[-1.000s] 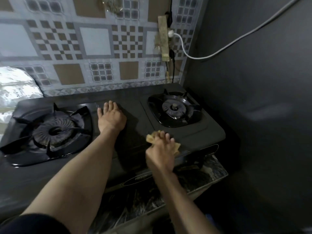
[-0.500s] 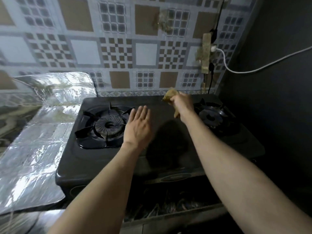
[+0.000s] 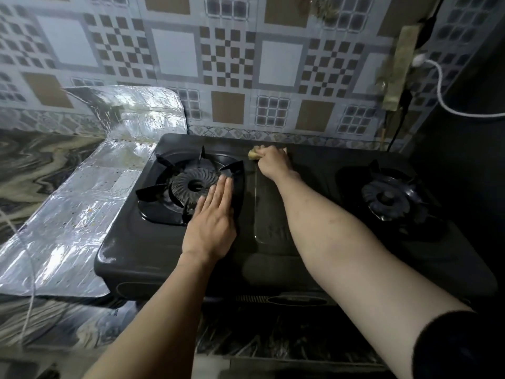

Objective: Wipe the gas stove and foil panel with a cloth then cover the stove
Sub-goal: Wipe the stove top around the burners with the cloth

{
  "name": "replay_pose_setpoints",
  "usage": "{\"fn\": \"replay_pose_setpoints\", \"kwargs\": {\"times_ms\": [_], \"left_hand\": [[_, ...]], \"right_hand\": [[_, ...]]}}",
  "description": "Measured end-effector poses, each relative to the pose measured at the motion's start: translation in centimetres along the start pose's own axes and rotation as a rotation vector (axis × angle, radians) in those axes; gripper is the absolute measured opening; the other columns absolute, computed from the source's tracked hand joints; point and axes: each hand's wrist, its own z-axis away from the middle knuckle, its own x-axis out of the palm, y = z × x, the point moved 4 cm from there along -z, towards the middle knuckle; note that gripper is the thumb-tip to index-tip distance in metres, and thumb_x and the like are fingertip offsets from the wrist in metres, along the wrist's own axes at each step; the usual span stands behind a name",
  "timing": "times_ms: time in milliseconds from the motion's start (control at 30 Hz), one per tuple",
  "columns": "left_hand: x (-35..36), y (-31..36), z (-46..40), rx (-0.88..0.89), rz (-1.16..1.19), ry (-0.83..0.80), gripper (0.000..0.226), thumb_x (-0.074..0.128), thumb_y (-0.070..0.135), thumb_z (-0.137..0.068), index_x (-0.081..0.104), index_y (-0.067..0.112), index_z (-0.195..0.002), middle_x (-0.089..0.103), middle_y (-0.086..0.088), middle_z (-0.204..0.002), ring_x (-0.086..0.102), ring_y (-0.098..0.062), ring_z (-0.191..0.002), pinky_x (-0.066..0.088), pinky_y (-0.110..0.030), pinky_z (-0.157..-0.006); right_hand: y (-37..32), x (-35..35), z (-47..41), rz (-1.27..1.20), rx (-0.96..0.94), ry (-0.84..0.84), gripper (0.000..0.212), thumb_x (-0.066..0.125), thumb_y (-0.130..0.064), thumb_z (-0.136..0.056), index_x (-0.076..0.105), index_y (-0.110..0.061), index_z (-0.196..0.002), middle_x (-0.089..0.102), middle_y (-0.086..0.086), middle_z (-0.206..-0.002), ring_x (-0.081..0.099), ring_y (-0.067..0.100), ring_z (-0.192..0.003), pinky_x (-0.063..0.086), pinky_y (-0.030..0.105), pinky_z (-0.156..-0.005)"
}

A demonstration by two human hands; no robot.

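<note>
A black two-burner gas stove stands on a marbled counter. My right hand grips a small yellow cloth and presses it on the stove's back edge, between the burners. My left hand lies flat with straight fingers on the stove top, beside the left burner. The right burner sits uncovered at the far right. A crinkled silver foil panel lies left of the stove and bends up against the wall.
A patterned tile wall rises behind the stove. A power strip with a white cable hangs at the upper right. A dark wall closes the right side. The marbled counter runs along the front and left.
My right hand has carried the cloth from the stove's front edge to its back edge, then leftward. The view has swung left, showing more of the foil panel. My left hand stays flat.
</note>
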Motion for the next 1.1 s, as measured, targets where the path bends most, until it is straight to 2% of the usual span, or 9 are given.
{"fn": "replay_pose_setpoints", "kwargs": {"times_ms": [233, 400, 500, 700, 867, 967, 1033, 1067, 1100], "left_hand": [[0.0, -0.1, 0.1, 0.012, -0.007, -0.005, 0.064, 0.025, 0.018, -0.1, -0.007, 0.017, -0.156, -0.01, 0.003, -0.163, -0.001, -0.013, -0.15, 0.004, -0.036, -0.122], [-0.3, 0.1, 0.4, 0.017, -0.002, -0.051, 0.067, 0.024, 0.023, -0.098, -0.008, 0.015, -0.155, -0.01, 0.001, -0.163, 0.0, -0.016, -0.151, 0.005, -0.038, -0.122], [-0.5, 0.1, 0.6, 0.018, 0.009, -0.051, 0.067, 0.026, 0.018, -0.098, -0.009, 0.015, -0.155, -0.01, 0.001, -0.163, 0.001, -0.017, -0.151, 0.005, -0.039, -0.122], [-0.7, 0.0, 0.7, -0.003, 0.045, -0.05, 0.071, 0.028, 0.013, -0.095, -0.008, 0.018, -0.155, -0.009, 0.002, -0.163, 0.001, -0.016, -0.151, 0.005, -0.038, -0.122], [-0.5, -0.1, 0.6, 0.004, 0.067, -0.036, 0.066, 0.025, 0.016, -0.098, -0.006, 0.019, -0.156, -0.007, 0.003, -0.164, 0.004, -0.016, -0.15, 0.007, -0.039, -0.122], [-0.2, -0.2, 0.2, 0.02, 0.044, -0.021, 0.065, 0.024, 0.017, -0.099, -0.006, 0.018, -0.156, -0.006, 0.003, -0.164, 0.006, -0.016, -0.15, 0.009, -0.039, -0.122], [-0.1, -0.3, 0.1, 0.018, 0.048, -0.018, 0.068, 0.028, 0.016, -0.097, -0.006, 0.017, -0.156, -0.005, 0.002, -0.164, 0.006, -0.016, -0.15, 0.009, -0.039, -0.122], [0.1, -0.3, 0.1, 0.022, 0.042, -0.009, 0.069, 0.029, 0.015, -0.096, -0.006, 0.016, -0.156, -0.005, 0.001, -0.164, 0.006, -0.016, -0.15, 0.009, -0.039, -0.122], [0.2, -0.3, 0.2, 0.028, 0.03, -0.001, 0.07, 0.03, 0.014, -0.095, -0.006, 0.015, -0.156, -0.005, 0.0, -0.164, 0.006, -0.016, -0.15, 0.01, -0.04, -0.122]], "right_hand": [[0.2, 1.2, 10.5, -0.033, 0.037, -0.024, 0.036, 0.041, -0.02, -0.097, 0.063, -0.019, -0.126, 0.053, 0.007, -0.14, 0.04, 0.029, -0.134, 0.027, 0.034, -0.112], [-0.3, 2.9, 19.4, -0.156, 0.049, -0.077, 0.044, 0.04, -0.004, -0.092, 0.06, -0.015, -0.13, 0.043, 0.004, -0.149, 0.029, 0.019, -0.143, 0.012, 0.021, -0.114], [-0.6, 3.2, 23.4, -0.186, 0.033, -0.065, 0.049, 0.039, 0.001, -0.087, 0.062, -0.015, -0.127, 0.041, 0.004, -0.15, 0.03, 0.014, -0.143, 0.011, 0.017, -0.114], [-0.8, 3.5, 26.0, -0.194, 0.018, -0.029, 0.057, 0.035, 0.007, -0.084, 0.062, -0.017, -0.128, 0.048, -0.002, -0.145, 0.031, 0.008, -0.141, 0.01, 0.015, -0.113], [-0.3, 3.9, 27.0, -0.151, 0.003, -0.014, 0.063, 0.034, 0.007, -0.08, 0.06, -0.023, -0.13, 0.046, -0.009, -0.146, 0.027, 0.006, -0.143, 0.01, 0.019, -0.117], [-0.4, 3.9, 28.4, -0.179, 0.008, -0.033, 0.061, 0.036, 0.006, -0.081, 0.062, -0.023, -0.128, 0.049, -0.008, -0.144, 0.033, 0.004, -0.14, 0.015, 0.016, -0.115], [-0.4, 3.0, 28.8, -0.208, 0.033, -0.081, 0.057, 0.039, 0.005, -0.081, 0.066, -0.023, -0.122, 0.058, -0.007, -0.134, 0.044, 0.006, -0.132, 0.026, 0.016, -0.11], [-0.4, 2.1, 28.5, -0.216, 0.055, -0.127, 0.053, 0.042, 0.004, -0.081, 0.069, -0.024, -0.118, 0.065, -0.006, -0.124, 0.054, 0.009, -0.121, 0.036, 0.019, -0.104], [-0.6, 1.2, 27.8, -0.203, 0.069, -0.2, 0.049, 0.045, 0.003, -0.081, 0.072, -0.025, -0.113, 0.07, -0.004, -0.11, 0.061, 0.011, -0.105, 0.045, 0.022, -0.091]]}}
